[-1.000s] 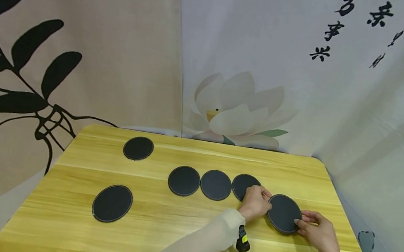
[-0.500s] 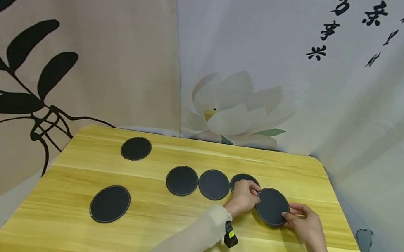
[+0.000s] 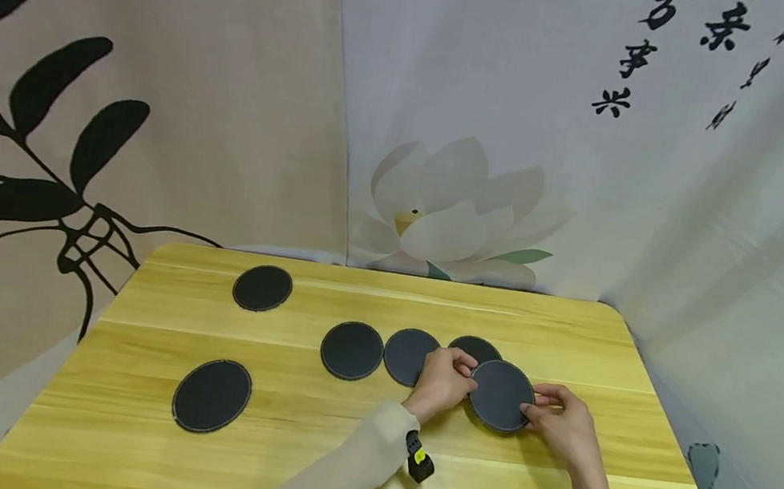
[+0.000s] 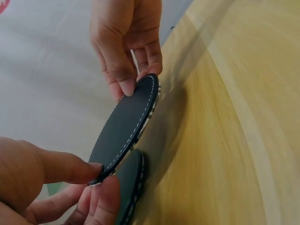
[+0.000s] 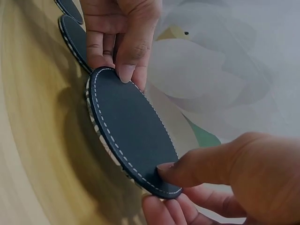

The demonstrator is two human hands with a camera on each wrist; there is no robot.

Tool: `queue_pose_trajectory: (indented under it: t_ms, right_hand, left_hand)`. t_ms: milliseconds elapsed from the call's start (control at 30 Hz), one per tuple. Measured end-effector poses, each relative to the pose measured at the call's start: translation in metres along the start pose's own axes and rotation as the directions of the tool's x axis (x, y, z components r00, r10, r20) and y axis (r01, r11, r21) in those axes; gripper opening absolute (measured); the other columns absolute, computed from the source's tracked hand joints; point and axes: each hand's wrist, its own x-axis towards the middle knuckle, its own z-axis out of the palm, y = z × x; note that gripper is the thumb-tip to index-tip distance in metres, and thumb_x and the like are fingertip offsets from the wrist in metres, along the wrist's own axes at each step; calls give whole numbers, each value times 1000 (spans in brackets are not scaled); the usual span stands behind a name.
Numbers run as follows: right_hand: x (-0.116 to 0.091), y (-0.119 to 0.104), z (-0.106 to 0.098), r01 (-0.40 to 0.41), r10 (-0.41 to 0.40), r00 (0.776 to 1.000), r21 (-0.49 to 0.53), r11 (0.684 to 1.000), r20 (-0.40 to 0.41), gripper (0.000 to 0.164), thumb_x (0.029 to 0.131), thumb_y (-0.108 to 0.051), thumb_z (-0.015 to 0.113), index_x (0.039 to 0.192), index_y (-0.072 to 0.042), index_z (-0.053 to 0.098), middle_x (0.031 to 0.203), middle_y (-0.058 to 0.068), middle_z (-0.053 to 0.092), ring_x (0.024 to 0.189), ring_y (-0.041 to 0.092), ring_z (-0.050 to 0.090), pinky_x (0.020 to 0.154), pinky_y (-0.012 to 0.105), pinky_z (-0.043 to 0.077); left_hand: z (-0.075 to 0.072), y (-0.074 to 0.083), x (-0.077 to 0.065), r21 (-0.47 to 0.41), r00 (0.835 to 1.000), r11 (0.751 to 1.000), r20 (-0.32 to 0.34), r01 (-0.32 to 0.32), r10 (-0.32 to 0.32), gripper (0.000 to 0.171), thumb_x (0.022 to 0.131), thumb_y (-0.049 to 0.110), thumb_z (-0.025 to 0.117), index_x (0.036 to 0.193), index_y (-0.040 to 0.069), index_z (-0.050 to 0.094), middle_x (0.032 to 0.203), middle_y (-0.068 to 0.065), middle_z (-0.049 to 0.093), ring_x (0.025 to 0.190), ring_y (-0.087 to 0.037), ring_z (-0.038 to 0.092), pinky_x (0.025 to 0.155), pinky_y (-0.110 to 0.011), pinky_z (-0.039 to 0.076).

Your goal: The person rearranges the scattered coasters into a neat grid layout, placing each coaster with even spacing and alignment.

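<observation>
Both hands hold one round black coaster (image 3: 501,396) with white edge stitching, raised above the table and casting a shadow on it. My left hand (image 3: 444,381) pinches its left edge, thumb on top and fingers beneath. On the opposite edge my right hand (image 3: 562,427) pinches it the same way. In the right wrist view the held coaster (image 5: 133,129) shows a patterned underside along its rim. Behind it lies another coaster (image 3: 476,348), partly covered in the head view. The left hand overlaps the middle coaster (image 3: 408,355) of the row.
A further coaster (image 3: 352,350) ends the row on the left. Two separate coasters lie on the table's left side, one at the back (image 3: 262,288) and one nearer the front (image 3: 212,396). The wooden table (image 3: 295,459) backs onto a printed curtain (image 3: 256,100).
Both hands have carried the held coaster leftward and slightly back, from right of the row to just in front of its right-hand coaster. The coasters on the table stay put.
</observation>
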Motion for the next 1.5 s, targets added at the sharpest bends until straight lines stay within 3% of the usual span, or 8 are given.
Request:
queue_pose_trajectory:
  t_ms: [400,1033,1367,1500]
  right_hand:
    - [-1,-17,28,20,-21,1000,14,1000,13,42,91,-6,74,129,3,60,111,18,61,85,15,68,72,33,63]
    - [0,-38,77,67,-70,997,82,994,35,36,87,0,76,122,1,64,107,17,60,82,19,63,70,36,62]
    - [-2,-51,106,146,-148,988,50,988,36,32,83,0,80,113,-3,68,101,14,64,77,17,61,62,25,53]
    - [-4,-55,116,167,-169,984,53,985,49,32,82,1,81,111,-2,68,99,14,64,74,16,61,61,24,53]
  left_hand:
    - [-31,-11,-10,-56,999,998,-27,25,-27,25,83,-8,77,105,2,74,83,-4,61,66,-10,61,61,-24,57]
    - [-80,-31,-31,9,992,1000,-127,25,-23,25,84,-2,79,107,5,76,91,-9,66,73,-13,59,63,-23,53]
    - [-110,-41,-49,-8,985,1000,-169,24,-25,25,85,-4,76,110,0,75,94,-14,66,75,-14,61,64,-23,57]
    - [-118,-46,-54,-13,981,999,-186,51,-53,25,85,-5,76,110,-1,74,93,-13,65,75,-14,60,64,-23,58]
